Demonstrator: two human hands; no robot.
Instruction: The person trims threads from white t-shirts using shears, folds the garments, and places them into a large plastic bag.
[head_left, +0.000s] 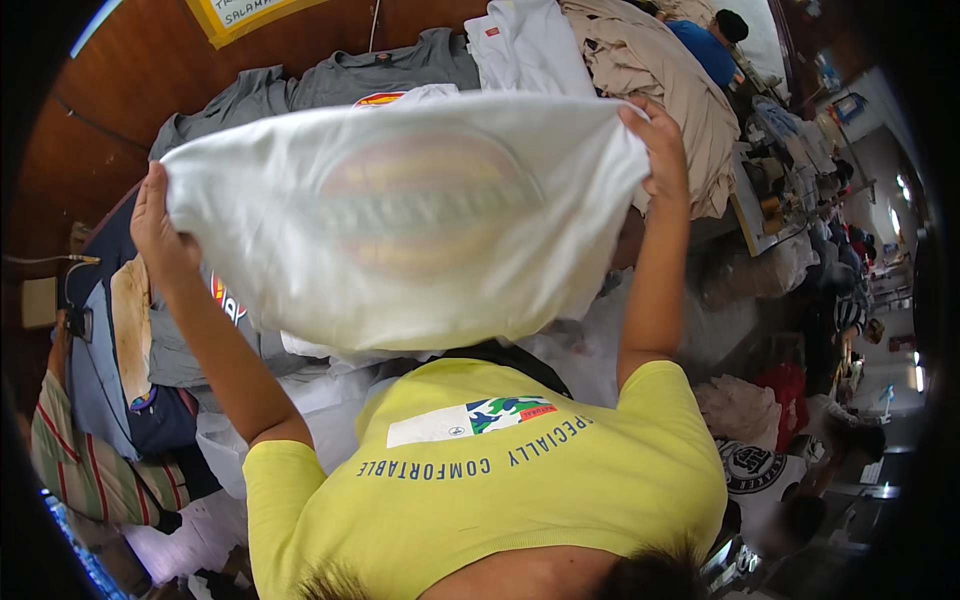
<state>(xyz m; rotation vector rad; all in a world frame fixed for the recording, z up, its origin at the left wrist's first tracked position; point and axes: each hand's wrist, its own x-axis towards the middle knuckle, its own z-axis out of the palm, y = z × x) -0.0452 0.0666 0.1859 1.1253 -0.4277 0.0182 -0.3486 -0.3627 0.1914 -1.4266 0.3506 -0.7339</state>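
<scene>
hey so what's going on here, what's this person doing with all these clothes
A person in a yellow t-shirt holds a white garment spread out in the air in front of them. The left hand pinches one corner and the right hand the other, arms raised, so the cloth hangs stretched between them; a faint coloured print shows through it. Beyond it, grey shirts, a white one and beige cloth lie piled on a table. More clothes are heaped at the left.
</scene>
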